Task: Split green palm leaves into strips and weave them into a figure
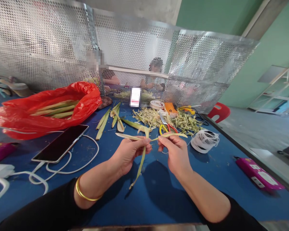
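Observation:
Above the blue table, my left hand (127, 152) is closed in a pinch where pale green leaf strips (141, 165) cross, one hanging down and one pointing left. My right hand (177, 152) pinches a strip that runs across from the left fingers, its end sticking out to the right. Just beyond the hands lie pliers or scissors (168, 128) with red and yellow handles, beside a heap of leaf trimmings (148, 117). Longer leaf pieces (103, 123) rest farther left. A white coil of cord (203, 142) sits right of my right hand.
At the left, a red plastic bag (86, 96) holds more leaves. A phone (61, 144) with a white cable (97, 150) lies before it. A purple packet (258, 175) is near the right edge. Behind a perforated metal screen (135, 41) sit other people; a red chair (220, 112) stands beyond.

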The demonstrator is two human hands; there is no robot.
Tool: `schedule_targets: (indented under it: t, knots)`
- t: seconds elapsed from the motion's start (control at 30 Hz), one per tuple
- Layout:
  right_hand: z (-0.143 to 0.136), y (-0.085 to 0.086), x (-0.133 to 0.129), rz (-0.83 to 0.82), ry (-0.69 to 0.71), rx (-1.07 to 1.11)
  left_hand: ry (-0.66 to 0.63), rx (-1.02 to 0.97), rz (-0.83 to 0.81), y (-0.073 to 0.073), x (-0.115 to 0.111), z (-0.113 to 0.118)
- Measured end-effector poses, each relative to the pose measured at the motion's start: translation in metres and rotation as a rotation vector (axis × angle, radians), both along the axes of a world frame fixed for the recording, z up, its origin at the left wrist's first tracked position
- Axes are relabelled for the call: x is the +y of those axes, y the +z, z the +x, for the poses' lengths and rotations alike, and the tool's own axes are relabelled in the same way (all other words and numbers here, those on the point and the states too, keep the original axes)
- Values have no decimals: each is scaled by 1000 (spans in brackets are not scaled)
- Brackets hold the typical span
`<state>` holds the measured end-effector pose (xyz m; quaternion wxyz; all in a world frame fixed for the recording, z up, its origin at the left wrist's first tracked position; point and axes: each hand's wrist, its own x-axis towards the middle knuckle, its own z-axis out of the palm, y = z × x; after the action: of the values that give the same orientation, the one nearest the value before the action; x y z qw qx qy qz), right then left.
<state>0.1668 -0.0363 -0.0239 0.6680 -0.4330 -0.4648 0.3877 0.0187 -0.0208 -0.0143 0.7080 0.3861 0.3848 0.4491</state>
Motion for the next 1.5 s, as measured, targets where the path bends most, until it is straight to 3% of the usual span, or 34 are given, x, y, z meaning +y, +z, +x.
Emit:
schedule_targets:
  t: [0.33, 0.57, 0.8, 1.0, 1.07, 1.13, 1.2, 1.27, 1.3, 1.37, 1.43, 1.5]
  knots:
    - [3, 4, 1, -57, 109, -95, 32, -43, -123, 7, 0, -4]
    - [-1, 1, -2, -59, 157, -171, -35, 47, 13, 3, -4, -2]
    - [-3, -4, 0, -43, 114, -77, 35, 79, 35, 1, -2, 0]
    - [8, 12, -4, -340, 320, -200, 85, 33, -38, 2, 2, -4]
    - [11, 19, -9, -254, 395, -289, 78, 39, -41, 5, 2, -5]
    - [13, 24, -13, -42, 272, -404, 46, 62, -30, 8, 0, -5]
    - [14, 25, -12, 138, -25, -584, 5, 96, -19, 10, -3, -4]
    - [16, 23, -7, 163, -186, -762, -36, 127, 1, 10, -5, -3]
    - [17, 21, -4, 119, -156, -796, -56, 140, 14, 9, -6, -3]
    - [16, 17, 1, -39, 44, -702, -88, 160, 38, 8, -7, -2]
    - [14, 15, 4, -176, 229, -463, -114, 178, 48, 5, -8, 0]
    - [11, 12, 3, -232, 309, -245, -130, 191, 43, 4, -8, 1]
